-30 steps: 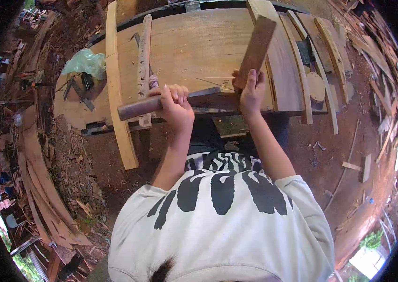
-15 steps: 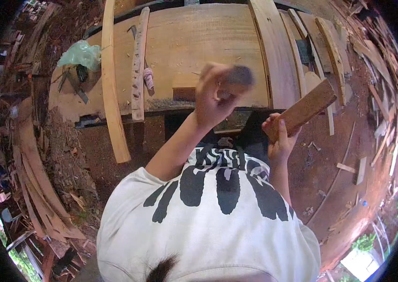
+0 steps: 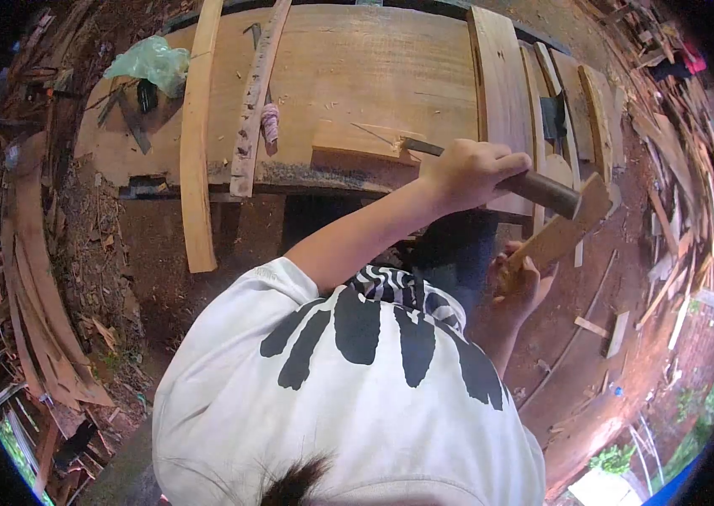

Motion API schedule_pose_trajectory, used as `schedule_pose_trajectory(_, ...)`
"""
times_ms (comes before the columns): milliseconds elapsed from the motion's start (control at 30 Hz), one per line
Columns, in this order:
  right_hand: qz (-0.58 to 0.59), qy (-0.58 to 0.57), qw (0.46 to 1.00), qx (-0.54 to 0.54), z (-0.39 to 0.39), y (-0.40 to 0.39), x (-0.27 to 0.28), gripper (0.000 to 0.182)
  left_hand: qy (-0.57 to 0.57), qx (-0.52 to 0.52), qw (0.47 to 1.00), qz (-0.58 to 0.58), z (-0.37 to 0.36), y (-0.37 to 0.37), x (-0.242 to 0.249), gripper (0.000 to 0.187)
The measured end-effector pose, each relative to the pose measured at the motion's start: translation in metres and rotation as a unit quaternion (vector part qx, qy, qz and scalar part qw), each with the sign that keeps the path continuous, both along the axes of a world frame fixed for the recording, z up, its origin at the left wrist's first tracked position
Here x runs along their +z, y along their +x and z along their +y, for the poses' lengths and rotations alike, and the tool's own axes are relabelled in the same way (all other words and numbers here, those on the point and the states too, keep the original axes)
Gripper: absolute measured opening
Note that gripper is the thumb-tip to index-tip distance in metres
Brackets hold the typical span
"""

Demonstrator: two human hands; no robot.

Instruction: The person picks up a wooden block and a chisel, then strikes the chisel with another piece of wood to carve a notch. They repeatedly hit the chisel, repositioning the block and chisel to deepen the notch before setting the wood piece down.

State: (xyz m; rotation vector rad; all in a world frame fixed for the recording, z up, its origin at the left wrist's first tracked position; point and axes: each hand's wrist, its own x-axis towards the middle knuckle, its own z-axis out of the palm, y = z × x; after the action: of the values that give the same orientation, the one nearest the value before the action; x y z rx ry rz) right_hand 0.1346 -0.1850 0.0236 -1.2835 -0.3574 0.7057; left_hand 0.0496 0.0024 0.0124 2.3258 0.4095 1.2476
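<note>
My left hand (image 3: 471, 173) is wrapped round a chisel with a thick round wooden handle (image 3: 549, 193) and a dark metal blade. The blade's tip is right at a short plank (image 3: 352, 145) on the near edge of the workbench, with small chips around it. My right hand (image 3: 525, 274) grips a flat wooden bar (image 3: 561, 238), held up at a slant. Its upper end overlaps the butt of the chisel handle in this view.
Long wooden strips (image 3: 197, 126) lie across the bench (image 3: 374, 51) at left, one overhanging its near edge. A pink roll (image 3: 270, 123) and a pale green plastic bag (image 3: 150, 63) rest there too. Boards (image 3: 500, 76) stand at right, and scrap wood litters the ground.
My left hand has moved right and brought the chisel from end-on to lying sideways, tip at the plank. My right hand has shifted slightly right and down with the wooden bar.
</note>
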Motion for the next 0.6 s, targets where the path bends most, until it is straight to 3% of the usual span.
schedule_pose_trajectory(300, -0.031, 0.063, 0.997, -0.042, -0.008, 0.013, 0.008, 0.059, -0.103, 0.017, 0.995, -0.007, -0.006, 0.012, -0.002, 0.028)
schedule_pose_trajectory(400, -0.047, -0.004, 0.998, -0.04, -0.013, 0.018, 0.026, 0.057, -0.111, 0.043, 0.993, 0.003, -0.007, 0.018, -0.003, 0.024)
schedule_pose_trajectory(533, -0.076, -0.013, 0.996, -0.048, -0.014, 0.02, 0.038, 0.045, -0.098, 0.074, 0.992, -0.001, -0.003, 0.026, -0.001, 0.019)
schedule_pose_trajectory(600, -0.086, -0.039, 0.994, -0.059, -0.013, 0.019, 0.042, 0.045, -0.015, 0.094, 0.995, 0.037, 0.001, 0.023, 0.001, 0.023)
